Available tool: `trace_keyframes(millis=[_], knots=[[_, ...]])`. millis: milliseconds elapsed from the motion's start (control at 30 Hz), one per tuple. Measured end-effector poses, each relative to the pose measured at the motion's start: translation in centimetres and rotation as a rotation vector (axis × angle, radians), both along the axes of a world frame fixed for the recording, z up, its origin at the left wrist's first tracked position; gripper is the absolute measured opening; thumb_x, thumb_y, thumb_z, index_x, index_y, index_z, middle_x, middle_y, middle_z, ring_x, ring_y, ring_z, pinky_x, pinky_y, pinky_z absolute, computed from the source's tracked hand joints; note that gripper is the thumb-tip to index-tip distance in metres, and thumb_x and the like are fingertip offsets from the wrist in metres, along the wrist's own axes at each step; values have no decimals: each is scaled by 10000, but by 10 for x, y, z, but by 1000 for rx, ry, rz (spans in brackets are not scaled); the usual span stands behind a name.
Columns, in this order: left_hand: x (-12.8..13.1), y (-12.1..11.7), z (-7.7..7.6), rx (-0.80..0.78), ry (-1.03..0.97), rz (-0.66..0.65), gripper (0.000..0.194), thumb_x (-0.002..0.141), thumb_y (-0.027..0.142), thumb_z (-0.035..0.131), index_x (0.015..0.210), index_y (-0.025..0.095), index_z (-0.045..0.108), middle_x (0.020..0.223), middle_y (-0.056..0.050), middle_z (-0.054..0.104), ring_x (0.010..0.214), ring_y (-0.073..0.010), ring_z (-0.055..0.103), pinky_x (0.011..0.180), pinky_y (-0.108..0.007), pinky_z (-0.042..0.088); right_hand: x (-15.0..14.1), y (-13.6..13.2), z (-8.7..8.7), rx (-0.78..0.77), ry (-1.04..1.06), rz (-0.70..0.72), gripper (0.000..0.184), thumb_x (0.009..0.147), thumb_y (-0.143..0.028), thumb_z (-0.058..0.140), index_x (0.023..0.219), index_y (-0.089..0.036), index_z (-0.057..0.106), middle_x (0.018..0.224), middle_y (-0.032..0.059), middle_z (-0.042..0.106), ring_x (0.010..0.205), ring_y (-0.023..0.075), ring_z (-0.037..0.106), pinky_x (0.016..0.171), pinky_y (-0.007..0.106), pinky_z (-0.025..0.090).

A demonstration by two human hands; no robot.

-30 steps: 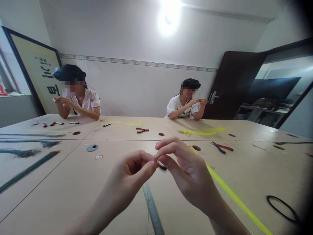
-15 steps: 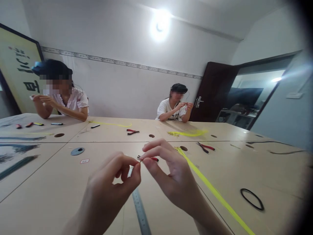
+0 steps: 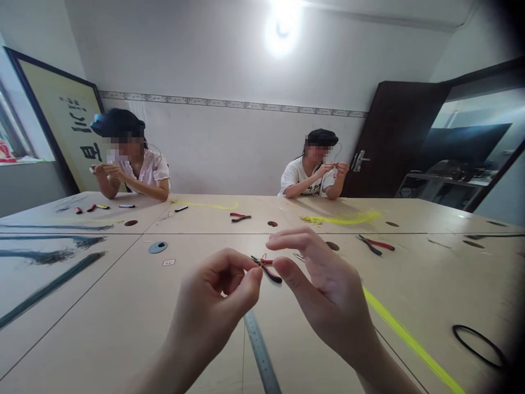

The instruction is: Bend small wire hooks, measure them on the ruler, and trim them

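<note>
My left hand [image 3: 217, 298] is raised over the beige table [image 3: 106, 306], thumb and forefinger pinched on something too small to make out. My right hand [image 3: 324, 290] is just to its right, a small gap between them. Its fingers are spread and slightly curled, and nothing shows in them. Red-and-black pliers [image 3: 267, 266] lie on the table behind the gap between the hands. A metal ruler [image 3: 260, 353] lies on the table below my hands. A long bundle of yellow wire [image 3: 410, 342] runs from behind my right hand toward the near right.
Two people sit at the far side, each with hands raised near the face. More pliers [image 3: 240, 217] [image 3: 375, 244], a far yellow wire bundle [image 3: 340, 219], dark wire bundles [image 3: 49, 282] at left, a grey disc [image 3: 158, 247] and a black ring [image 3: 478, 345] lie on the table.
My fingertips were touching around a tiny piece; now my right hand has let go and drawn apart to the right. The view swung right, then back.
</note>
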State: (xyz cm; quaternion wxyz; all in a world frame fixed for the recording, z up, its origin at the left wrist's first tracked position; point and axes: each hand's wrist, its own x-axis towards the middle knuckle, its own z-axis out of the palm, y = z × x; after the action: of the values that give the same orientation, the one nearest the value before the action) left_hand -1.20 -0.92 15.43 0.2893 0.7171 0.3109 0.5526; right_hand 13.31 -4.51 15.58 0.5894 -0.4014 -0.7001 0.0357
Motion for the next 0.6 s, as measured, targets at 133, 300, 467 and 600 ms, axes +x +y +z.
trace_keyframes(millis=[133,300,467,600], knots=[[-1,-5,-5,203,6,133,129,717,140,553,621,221,582,480,74,485,434,-64,433,418,-154,380,-2,-5,2,-69,17,50,63,880,-214,578,829,-238,605,850,-8,612,843,149,594,741,296,480],[-1,-4,-11,416,66,192,157,752,92,555,688,235,551,514,93,410,438,-59,389,429,-175,349,-4,-3,4,-198,84,141,78,866,-243,586,801,-241,629,812,-2,622,798,165,598,717,325,490],[-1,-1,-11,517,124,223,158,777,84,545,712,226,533,533,93,394,436,-55,375,407,-188,298,-5,-2,4,-211,126,143,85,844,-231,605,767,-235,641,776,-7,626,764,159,601,698,317,488],[-3,0,-10,550,164,221,146,794,91,545,724,218,534,548,90,401,451,-55,388,428,-183,317,-4,-3,4,-193,121,116,82,828,-205,617,755,-233,643,769,-7,628,767,159,601,702,318,484]])
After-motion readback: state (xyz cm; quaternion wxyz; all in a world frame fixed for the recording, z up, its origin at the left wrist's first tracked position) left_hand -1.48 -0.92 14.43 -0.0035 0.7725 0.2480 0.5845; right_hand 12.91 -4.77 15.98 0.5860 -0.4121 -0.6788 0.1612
